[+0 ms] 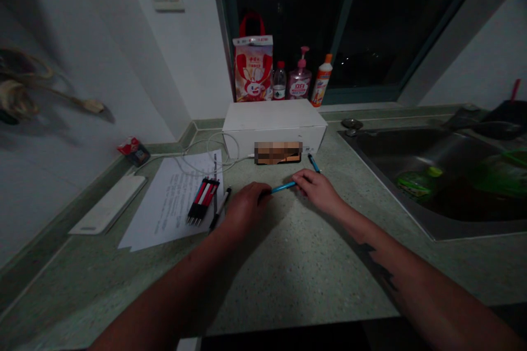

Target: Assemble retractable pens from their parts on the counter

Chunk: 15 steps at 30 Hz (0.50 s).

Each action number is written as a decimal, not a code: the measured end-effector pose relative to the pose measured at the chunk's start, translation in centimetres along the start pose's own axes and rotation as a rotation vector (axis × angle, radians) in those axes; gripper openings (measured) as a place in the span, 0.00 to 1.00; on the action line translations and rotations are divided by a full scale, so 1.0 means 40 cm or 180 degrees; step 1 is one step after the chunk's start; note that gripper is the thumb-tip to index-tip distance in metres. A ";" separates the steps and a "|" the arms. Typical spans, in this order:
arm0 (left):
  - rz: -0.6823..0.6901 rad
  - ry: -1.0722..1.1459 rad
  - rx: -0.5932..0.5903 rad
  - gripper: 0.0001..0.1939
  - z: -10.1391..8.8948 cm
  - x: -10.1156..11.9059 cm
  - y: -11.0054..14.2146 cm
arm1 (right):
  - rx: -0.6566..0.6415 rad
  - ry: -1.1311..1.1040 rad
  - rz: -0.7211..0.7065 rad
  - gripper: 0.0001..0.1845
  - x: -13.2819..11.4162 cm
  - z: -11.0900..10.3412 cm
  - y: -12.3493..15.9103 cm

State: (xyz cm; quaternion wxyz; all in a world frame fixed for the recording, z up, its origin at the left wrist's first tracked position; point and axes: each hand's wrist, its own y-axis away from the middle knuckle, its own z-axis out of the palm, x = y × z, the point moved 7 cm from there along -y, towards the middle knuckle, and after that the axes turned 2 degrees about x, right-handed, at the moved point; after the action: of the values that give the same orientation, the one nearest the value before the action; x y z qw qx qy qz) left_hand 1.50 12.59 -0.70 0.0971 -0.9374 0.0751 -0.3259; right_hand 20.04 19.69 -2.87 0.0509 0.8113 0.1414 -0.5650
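Observation:
A blue pen spans the gap between my two hands, just above the counter. My left hand is closed around its left end, and that end is hidden by the fingers. The other end sits in a pinch of my right hand. Beyond the right hand, a second blue pen lies near the white box. Several red, white and black pens lie side by side on printed sheets to the left. One black-and-white pen rests apart from them, close to my left wrist.
A phone with a white cable leans against the white box. Bottles and a red bag stand behind. The sink is at right; a white power bank-like slab lies at left.

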 end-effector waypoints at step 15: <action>-0.0813 0.1074 0.0163 0.15 -0.013 -0.047 -0.017 | -0.0109 -0.0361 -0.0299 0.14 -0.023 -0.004 0.000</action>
State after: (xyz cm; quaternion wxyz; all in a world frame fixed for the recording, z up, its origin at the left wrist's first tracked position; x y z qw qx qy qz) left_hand -0.25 13.57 -1.28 0.0647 -0.8687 -0.0375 -0.4897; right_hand 19.90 19.59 -1.94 0.0462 0.7694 0.1859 -0.6094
